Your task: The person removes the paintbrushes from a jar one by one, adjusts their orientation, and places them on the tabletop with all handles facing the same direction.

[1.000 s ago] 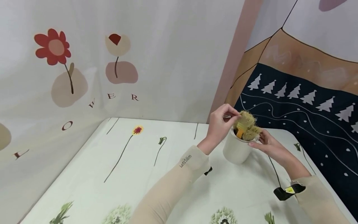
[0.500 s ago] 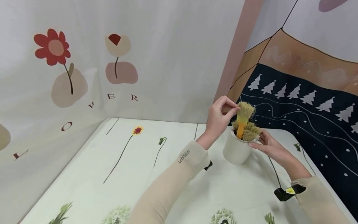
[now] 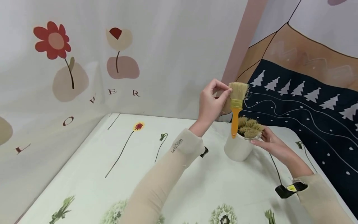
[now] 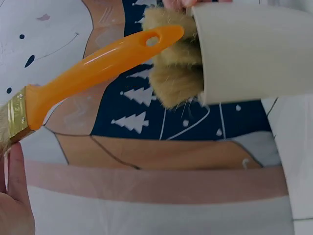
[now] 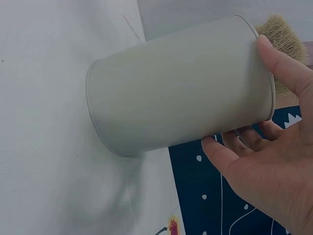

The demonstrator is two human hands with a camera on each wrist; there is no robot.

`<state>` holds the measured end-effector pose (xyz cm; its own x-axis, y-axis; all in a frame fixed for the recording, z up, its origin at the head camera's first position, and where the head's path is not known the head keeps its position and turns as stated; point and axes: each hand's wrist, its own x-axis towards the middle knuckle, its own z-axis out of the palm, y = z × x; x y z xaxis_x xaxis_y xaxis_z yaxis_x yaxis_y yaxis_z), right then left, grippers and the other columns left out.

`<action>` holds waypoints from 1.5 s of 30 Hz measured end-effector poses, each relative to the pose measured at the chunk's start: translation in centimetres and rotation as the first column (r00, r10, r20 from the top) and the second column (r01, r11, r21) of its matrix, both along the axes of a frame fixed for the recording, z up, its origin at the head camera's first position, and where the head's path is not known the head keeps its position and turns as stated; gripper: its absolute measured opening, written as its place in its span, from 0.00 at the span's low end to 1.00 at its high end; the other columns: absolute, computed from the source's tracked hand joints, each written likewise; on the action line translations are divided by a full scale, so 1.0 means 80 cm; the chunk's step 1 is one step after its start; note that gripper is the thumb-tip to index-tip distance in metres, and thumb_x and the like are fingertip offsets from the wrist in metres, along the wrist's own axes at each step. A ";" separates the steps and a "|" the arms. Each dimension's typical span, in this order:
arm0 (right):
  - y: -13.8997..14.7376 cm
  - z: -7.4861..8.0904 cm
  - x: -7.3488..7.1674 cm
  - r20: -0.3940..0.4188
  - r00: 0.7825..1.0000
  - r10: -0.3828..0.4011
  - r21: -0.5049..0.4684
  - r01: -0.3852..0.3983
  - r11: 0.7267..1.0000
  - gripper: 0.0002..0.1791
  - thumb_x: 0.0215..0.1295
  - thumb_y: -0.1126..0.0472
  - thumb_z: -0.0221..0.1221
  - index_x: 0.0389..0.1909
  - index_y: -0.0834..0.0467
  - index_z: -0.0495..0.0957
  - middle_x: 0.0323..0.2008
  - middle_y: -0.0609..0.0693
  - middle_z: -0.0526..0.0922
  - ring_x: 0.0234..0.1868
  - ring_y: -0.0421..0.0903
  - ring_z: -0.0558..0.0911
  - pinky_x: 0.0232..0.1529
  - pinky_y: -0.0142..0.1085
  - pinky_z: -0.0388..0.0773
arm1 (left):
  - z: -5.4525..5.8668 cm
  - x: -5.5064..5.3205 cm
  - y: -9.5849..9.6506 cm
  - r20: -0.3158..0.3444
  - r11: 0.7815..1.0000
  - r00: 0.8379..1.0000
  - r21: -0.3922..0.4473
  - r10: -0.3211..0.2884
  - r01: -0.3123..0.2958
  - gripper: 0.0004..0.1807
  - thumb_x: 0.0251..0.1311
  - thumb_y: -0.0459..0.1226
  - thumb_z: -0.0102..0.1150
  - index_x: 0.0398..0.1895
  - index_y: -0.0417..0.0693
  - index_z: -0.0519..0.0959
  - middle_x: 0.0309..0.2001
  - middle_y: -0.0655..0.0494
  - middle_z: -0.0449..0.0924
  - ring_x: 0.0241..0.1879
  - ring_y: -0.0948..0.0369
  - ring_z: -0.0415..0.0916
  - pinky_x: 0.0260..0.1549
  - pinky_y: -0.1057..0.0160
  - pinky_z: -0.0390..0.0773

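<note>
By its bristles, my left hand pinches a paintbrush, its orange handle hanging down beside a white cup. The left wrist view shows the whole orange handle and the gold metal band; the bristles run off the edge there. Several tan bristle heads stick up out of the cup. My right hand holds the cup near its rim, thumb on the near side and fingers round the far right. In the right wrist view, the thumb lies on the rim of the cup and the fingers curl beneath it.
The cup stands on a table covered with a white flower-print cloth. Behind hangs a pale curtain with printed flowers and letters. A dark blue fabric with tree prints hangs at the right. A black wrist camera sits at the right sleeve.
My left hand has lifted the paintbrush up and left out of the cup, so its full handle shows. My right hand stays on the cup. The head view has shifted slightly.
</note>
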<state>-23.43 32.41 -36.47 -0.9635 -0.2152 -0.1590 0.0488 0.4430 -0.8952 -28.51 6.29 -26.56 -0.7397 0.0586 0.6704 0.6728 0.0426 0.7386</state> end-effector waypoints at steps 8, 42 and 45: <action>0.002 0.004 -0.003 -0.014 1.000 0.004 0.012 -0.004 1.000 0.55 0.70 0.51 0.61 0.79 0.53 0.27 0.80 0.60 0.28 0.78 0.66 0.29 0.72 0.72 0.43 | 0.004 -0.012 -0.034 0.091 0.998 0.996 0.058 -0.017 0.012 0.07 0.64 0.31 0.63 0.39 0.36 0.76 0.41 0.42 0.80 0.44 0.53 0.86 0.40 0.69 0.86; 0.000 0.000 -0.001 0.000 1.000 0.004 -0.038 -0.004 0.999 0.55 0.70 0.52 0.61 0.80 0.52 0.27 0.80 0.60 0.27 0.79 0.65 0.28 0.73 0.70 0.41 | -0.032 -0.037 -0.246 0.284 0.940 0.909 0.059 0.306 -0.335 0.06 0.63 0.33 0.65 0.38 0.42 0.76 0.36 0.60 0.76 0.38 0.67 0.83 0.40 0.70 0.86; 0.000 0.001 -0.001 -0.003 1.000 0.008 -0.042 -0.008 0.999 0.55 0.70 0.52 0.61 0.80 0.53 0.28 0.80 0.59 0.26 0.78 0.65 0.27 0.73 0.70 0.41 | -0.033 -0.035 -0.263 0.295 0.933 0.897 0.045 0.330 -0.358 0.06 0.63 0.33 0.65 0.38 0.44 0.77 0.36 0.61 0.76 0.37 0.69 0.83 0.39 0.72 0.85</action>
